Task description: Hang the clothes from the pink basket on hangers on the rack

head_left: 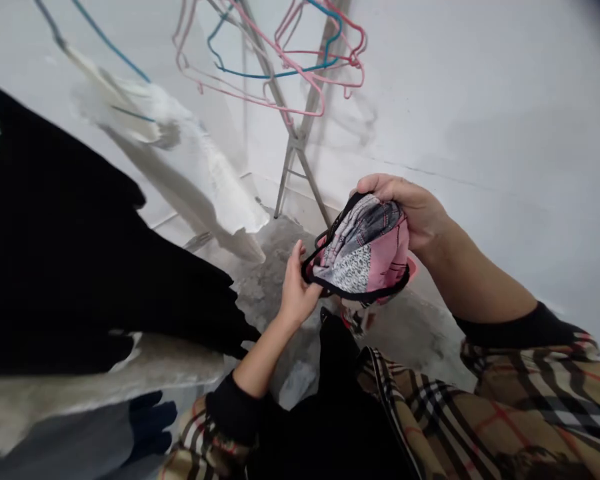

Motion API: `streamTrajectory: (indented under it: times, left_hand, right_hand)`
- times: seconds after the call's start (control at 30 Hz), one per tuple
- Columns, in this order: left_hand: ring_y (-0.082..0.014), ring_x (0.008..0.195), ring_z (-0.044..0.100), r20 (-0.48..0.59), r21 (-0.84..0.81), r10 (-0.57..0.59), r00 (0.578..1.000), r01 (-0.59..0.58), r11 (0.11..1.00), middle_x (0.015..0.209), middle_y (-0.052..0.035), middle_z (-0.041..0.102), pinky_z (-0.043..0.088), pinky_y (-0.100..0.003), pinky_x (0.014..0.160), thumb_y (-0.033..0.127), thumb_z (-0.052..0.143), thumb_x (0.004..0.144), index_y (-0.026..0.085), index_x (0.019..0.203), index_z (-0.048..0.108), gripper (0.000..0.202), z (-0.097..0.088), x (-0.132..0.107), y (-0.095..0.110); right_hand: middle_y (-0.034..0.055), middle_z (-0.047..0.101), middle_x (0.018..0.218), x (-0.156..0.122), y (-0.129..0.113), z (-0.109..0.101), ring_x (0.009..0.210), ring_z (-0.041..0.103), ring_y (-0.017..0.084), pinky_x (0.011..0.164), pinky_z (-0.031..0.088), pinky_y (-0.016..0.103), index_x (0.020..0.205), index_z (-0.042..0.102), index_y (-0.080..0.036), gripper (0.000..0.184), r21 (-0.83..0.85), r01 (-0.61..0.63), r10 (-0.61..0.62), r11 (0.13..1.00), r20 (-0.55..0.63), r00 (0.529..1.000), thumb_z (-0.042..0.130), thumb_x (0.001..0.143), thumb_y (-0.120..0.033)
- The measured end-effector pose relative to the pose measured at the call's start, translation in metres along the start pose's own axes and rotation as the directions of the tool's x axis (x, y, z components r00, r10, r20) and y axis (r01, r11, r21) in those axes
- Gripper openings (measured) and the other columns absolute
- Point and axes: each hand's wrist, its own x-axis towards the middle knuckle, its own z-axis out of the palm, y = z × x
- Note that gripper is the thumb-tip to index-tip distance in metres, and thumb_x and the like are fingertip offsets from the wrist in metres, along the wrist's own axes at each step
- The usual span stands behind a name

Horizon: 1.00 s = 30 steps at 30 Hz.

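Between my two hands is a small cloth garment [367,250] in pink, grey and white patches with black edging. It is bunched, so its exact kind does not show. My left hand [300,290] pinches the black edge at its left corner, thumb on the near side. My right hand [407,203] grips its upper right part, thumb along the top and most fingers hidden behind the cloth. Below and behind the garment, part of a pink container [413,268] shows, with some patterned cloth [357,320] beneath.
Several pink, red and blue hangers [275,73] hang on a metal drying rack [297,143] ahead. White clothing [195,160] and a large black garment [80,267] hang on my left. A white wall [505,120] stands on the right, above a grey floor [265,280].
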Motion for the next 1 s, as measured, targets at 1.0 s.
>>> streamTrajectory:
  times: [1.0]
  left_hand:
    - [-0.0123,0.076,0.062,-0.166,0.062,0.169,0.972,-0.161,0.985,0.086,-0.0016,0.07,0.05,-0.024,0.073,0.016,0.055,0.084,0.015,0.093,0.069,0.017,-0.129,-0.032,0.181]
  right_hand:
    - [0.0023,0.066,0.117,-0.037,0.027,0.1,0.109,0.06,0.021,0.099,0.048,0.037,0.119,0.064,-0.025,0.047,-0.737,0.41,-0.239,0.537,0.334,0.912,0.059,0.075,-0.011]
